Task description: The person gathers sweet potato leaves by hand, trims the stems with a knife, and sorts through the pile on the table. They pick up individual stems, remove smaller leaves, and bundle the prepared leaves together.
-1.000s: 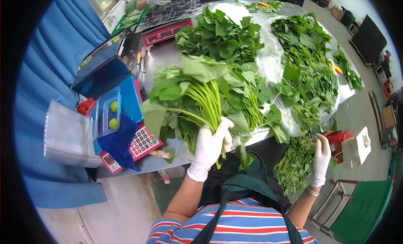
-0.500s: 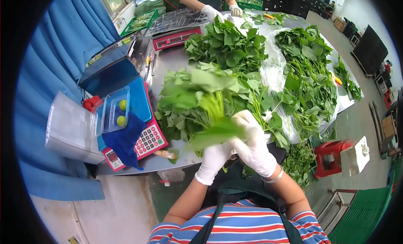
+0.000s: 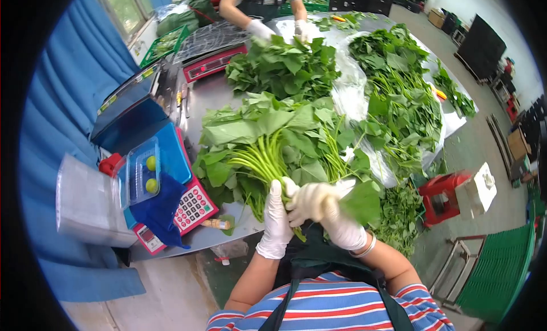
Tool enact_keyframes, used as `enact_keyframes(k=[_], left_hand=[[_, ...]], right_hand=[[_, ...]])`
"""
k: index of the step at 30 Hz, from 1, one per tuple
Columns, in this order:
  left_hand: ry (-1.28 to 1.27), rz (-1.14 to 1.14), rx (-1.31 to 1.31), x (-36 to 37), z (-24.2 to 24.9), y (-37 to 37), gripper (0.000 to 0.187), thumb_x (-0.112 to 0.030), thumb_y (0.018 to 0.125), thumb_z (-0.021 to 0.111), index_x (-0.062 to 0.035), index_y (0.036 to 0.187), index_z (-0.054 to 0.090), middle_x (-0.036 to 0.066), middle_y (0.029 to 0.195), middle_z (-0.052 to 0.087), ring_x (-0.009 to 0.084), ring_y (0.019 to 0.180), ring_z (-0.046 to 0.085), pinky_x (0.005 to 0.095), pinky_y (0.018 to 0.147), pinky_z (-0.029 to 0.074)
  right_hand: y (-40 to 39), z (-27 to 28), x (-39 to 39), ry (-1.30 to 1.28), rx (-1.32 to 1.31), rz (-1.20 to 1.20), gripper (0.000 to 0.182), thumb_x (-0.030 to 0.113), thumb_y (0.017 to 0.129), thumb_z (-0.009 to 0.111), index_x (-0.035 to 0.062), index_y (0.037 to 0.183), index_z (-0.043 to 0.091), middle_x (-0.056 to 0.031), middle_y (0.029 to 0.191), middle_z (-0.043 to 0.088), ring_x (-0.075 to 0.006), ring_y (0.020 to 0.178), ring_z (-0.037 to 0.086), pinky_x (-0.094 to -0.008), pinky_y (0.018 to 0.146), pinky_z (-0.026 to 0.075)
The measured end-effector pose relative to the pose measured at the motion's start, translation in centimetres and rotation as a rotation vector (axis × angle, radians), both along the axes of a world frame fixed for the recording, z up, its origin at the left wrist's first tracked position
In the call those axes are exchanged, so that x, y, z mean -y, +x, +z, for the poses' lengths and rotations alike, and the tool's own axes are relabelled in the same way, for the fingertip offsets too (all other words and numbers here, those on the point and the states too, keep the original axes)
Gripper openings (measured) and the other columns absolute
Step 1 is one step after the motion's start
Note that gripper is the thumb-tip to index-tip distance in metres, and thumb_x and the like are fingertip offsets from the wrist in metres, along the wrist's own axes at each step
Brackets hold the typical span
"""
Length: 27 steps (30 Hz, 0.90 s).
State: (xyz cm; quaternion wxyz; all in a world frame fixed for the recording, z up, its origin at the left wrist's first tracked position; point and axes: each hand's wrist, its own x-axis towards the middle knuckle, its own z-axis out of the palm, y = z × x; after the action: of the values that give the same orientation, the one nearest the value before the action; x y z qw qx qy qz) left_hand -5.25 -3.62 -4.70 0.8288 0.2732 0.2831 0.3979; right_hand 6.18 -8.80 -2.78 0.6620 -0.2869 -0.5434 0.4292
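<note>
My left hand (image 3: 275, 220), in a white glove, is closed around the pale stems of a bunch of leafy greens (image 3: 265, 157). The bunch points away from me, its broad leaves lying over a pile of the same greens (image 3: 216, 168) on the metal table. Close beside it, my gloved right hand (image 3: 336, 220) is closed and somewhat blurred. A single large green leaf (image 3: 362, 203) sticks out at its right side, smeared by motion and seemingly held by its stalk. Short stem ends poke out below my hands.
To the left stand a pink scale (image 3: 196, 208) with a blue cloth (image 3: 159, 208) and a clear plastic box (image 3: 142, 166). More greens (image 3: 393, 97) lie on plastic at right. A red stool (image 3: 444, 197) stands beyond. Across the table, a co-worker's gloved hands (image 3: 261, 30) touch another pile.
My right hand has moved right with the leaf, which lay across the stems before. The bunch is more upright and steadier in my left hand. The whole view has shifted slightly.
</note>
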Motion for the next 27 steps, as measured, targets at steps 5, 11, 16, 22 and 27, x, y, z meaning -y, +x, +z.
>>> enact_keyframes(k=[5, 11, 16, 22, 27], left_hand=[[-0.017, 0.065, 0.214, -1.9, -0.8, -0.6, 0.037, -0.044, 0.095, 0.038, -0.0134, 0.074, 0.04, -0.001, 0.061, 0.039, 0.0091, 0.048, 0.036, 0.0233, 0.041, 0.031], [0.142, 0.13, 0.121, -3.8, -0.1, -3.1, 0.043, -0.052, 0.093, 0.035, -0.0146, 0.073, 0.037, -0.001, 0.055, 0.032, 0.0084, 0.039, 0.026, 0.0212, 0.029, 0.021], [0.273, 0.047, 0.2, -3.1, -1.1, -2.8, 0.044, -0.052, 0.091, 0.042, -0.0137, 0.071, 0.033, -0.003, 0.052, 0.026, 0.0075, 0.037, 0.021, 0.0206, 0.027, 0.018], [0.462, 0.024, 0.185, -2.4, -1.3, -1.5, 0.049, -0.055, 0.078, 0.059, -0.013, 0.075, 0.033, -0.004, 0.054, 0.028, 0.0049, 0.04, 0.024, 0.0185, 0.031, 0.02], [0.47, 0.12, 0.102, -2.2, -1.5, -1.8, 0.054, -0.054, 0.07, 0.068, -0.0129, 0.075, 0.034, -0.005, 0.054, 0.03, 0.0042, 0.041, 0.025, 0.018, 0.033, 0.02]], right_hand=[[-1.3, -0.9, 2.2, -0.327, 0.16, 0.196, 0.022, 0.022, 0.092, 0.052, 0.0022, 0.101, 0.057, -0.0092, 0.091, 0.06, -0.0216, 0.08, 0.055, -0.0312, 0.067, 0.043], [5.2, -0.7, 3.0, -0.167, -0.337, -0.133, 0.032, 0.034, 0.096, 0.041, 0.0079, 0.079, 0.049, -0.0045, 0.077, 0.052, -0.0179, 0.074, 0.052, -0.0311, 0.068, 0.042], [14.0, -4.1, 5.8, -0.055, -1.408, -0.523, 0.073, 0.05, 0.088, 0.048, -0.0014, 0.135, 0.026, -0.0171, 0.135, 0.035, -0.0247, 0.125, 0.035, -0.0402, 0.106, 0.029], [11.3, -8.2, 4.2, -0.451, -0.343, -0.708, 0.031, 0.02, 0.089, 0.055, -0.0022, 0.111, 0.054, -0.0098, 0.101, 0.06, -0.0182, 0.094, 0.058, -0.03, 0.089, 0.044], [10.7, -7.5, 1.1, -0.259, 1.032, -0.755, 0.102, 0.047, 0.064, 0.073, 0.0041, 0.141, 0.02, -0.0172, 0.138, 0.034, -0.0399, 0.13, 0.025, -0.0567, 0.106, 0.013]])
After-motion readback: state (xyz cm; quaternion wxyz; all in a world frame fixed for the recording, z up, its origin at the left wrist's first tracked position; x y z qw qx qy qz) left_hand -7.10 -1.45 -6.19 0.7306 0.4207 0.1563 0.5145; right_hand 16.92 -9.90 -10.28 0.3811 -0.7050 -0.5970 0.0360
